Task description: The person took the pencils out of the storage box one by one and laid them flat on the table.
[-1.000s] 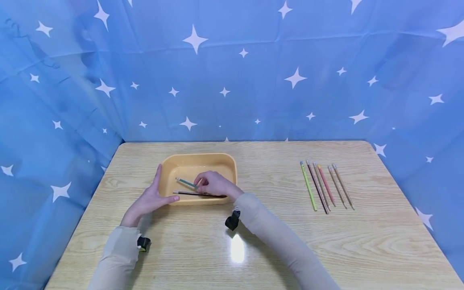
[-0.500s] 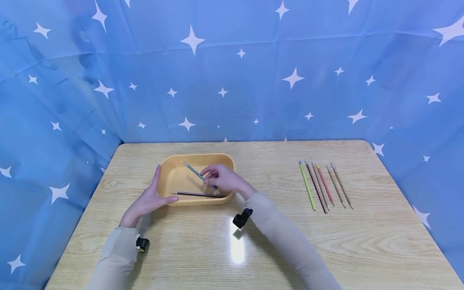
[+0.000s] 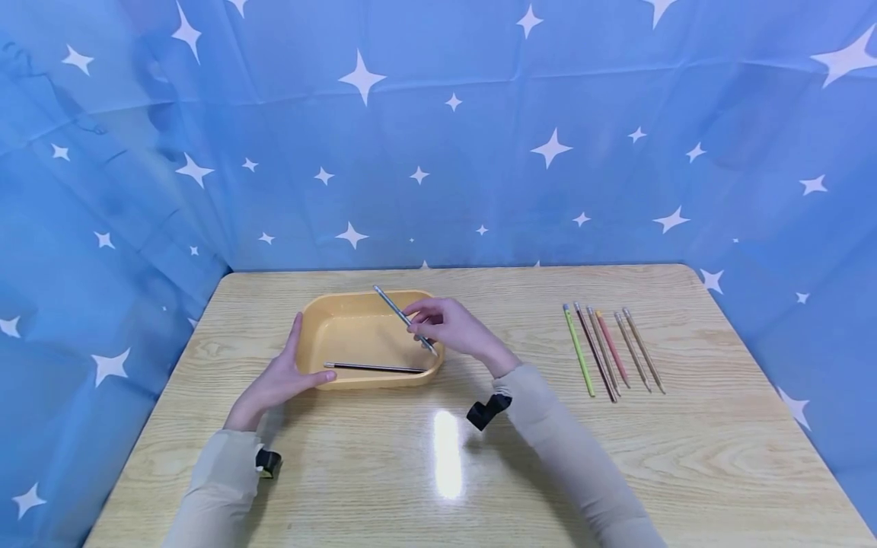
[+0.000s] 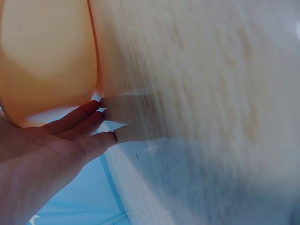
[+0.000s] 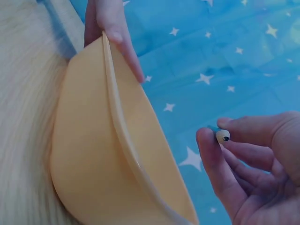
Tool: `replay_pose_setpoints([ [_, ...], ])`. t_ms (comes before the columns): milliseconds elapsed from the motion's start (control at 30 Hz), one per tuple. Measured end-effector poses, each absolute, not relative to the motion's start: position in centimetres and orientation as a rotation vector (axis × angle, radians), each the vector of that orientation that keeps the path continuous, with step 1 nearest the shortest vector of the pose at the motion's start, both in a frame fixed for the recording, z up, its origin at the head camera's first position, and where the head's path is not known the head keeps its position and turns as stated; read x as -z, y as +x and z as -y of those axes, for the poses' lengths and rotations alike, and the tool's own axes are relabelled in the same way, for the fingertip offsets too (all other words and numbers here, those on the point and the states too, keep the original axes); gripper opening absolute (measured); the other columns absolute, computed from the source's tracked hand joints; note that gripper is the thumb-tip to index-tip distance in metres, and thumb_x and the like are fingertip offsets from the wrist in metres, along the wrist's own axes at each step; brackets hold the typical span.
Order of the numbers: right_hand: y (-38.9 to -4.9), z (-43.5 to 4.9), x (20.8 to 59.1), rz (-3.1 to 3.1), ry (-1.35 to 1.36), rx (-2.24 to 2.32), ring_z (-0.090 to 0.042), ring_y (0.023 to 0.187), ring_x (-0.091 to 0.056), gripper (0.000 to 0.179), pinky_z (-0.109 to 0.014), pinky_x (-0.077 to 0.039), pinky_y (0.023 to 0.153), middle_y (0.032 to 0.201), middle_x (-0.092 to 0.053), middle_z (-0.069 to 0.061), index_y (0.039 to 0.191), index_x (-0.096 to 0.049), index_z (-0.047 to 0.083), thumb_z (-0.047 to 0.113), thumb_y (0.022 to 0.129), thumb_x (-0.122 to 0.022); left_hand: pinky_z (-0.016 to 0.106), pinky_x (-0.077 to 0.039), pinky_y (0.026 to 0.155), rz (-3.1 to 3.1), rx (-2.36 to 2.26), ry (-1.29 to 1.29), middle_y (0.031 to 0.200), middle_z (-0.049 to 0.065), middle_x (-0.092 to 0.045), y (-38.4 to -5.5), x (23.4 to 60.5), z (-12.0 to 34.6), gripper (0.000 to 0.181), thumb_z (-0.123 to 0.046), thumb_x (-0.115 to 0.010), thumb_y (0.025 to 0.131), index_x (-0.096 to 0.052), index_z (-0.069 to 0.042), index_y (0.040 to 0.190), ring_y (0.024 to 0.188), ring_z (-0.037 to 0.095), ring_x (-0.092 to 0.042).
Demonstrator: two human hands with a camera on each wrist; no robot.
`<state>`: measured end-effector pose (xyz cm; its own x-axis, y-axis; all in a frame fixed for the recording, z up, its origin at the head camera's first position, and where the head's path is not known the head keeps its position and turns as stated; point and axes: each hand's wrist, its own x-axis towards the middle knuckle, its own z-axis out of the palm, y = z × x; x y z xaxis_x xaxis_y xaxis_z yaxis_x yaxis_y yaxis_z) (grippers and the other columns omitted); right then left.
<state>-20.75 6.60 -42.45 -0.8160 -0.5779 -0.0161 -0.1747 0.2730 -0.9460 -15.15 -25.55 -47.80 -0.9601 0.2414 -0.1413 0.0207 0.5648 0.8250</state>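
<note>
In the head view my right hand (image 3: 455, 329) pinches a blue-green pencil (image 3: 392, 306) between thumb and fingers, over the right part of a yellow-orange plastic tub (image 3: 311, 378). The pencil slants, its eraser end toward the back left and its sharpened end toward the front right. In the right wrist view its tip (image 5: 222, 136) points at the camera. My left hand (image 3: 279, 380) rests against the tub's left side, fingers straight and thumb along the front left corner. Inside the tub a dark pencil (image 3: 373, 367) lies along the front wall.
To the right, several pencils lie roughly side by side on the wooden table (image 3: 712, 457), among them a lime green pencil (image 3: 578, 350) and a pink pencil (image 3: 613, 350). A blue star-patterned curtain (image 3: 445, 152) hangs behind the table and along its sides.
My right hand has lifted the blue-green pencil from within the tub and carried it right and up, turning it steeper. My left hand keeps its place at the tub.
</note>
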Motion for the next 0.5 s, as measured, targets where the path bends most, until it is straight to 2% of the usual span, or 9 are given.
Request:
replay_pose_setpoints([
  [167, -20.8, -8.2, 42.2, -2.24, -0.668, 1.576, -0.035, 0.087, -0.064, 0.029, -0.03, -0.053, 0.069, 0.095, -0.067, -0.014, 0.122, -0.062, -0.003, 0.004, 0.093, -0.061, 0.064, -0.016, 0.108, -2.566, -1.338, 0.221, 0.157, 0.026, 0.006, -15.1, 47.8, 25.7, 0.121, -0.034, -0.077, 0.083, 0.022, -0.015, 0.151, 0.139, 0.05, -0.011],
  [300, -20.6, -9.6, 42.3, -2.289, -0.642, 1.549, -0.027, 0.085, -0.065, 0.029, -0.031, -0.054, 0.07, 0.097, -0.067, -0.015, 0.122, -0.062, -0.002, 0.005, 0.094, -0.061, 0.063, -0.017, 0.107, -2.561, -1.342, 0.226, 0.157, 0.026, 0.005, -15.1, 47.9, 25.7, 0.121, -0.033, -0.077, 0.083, 0.021, -0.014, 0.151, 0.139, 0.05, -0.011],
  [500, -20.4, -11.2, 42.9, -2.363, -0.62, 1.511, -0.025, 0.084, -0.065, 0.031, -0.032, -0.053, 0.068, 0.099, -0.067, -0.019, 0.123, -0.061, -0.003, 0.005, 0.094, -0.062, 0.063, -0.017, 0.107, -2.561, -1.347, 0.233, 0.157, 0.026, 0.005, -15.1, 47.9, 25.7, 0.122, -0.033, -0.077, 0.083, 0.022, -0.015, 0.151, 0.138, 0.05, -0.012],
])
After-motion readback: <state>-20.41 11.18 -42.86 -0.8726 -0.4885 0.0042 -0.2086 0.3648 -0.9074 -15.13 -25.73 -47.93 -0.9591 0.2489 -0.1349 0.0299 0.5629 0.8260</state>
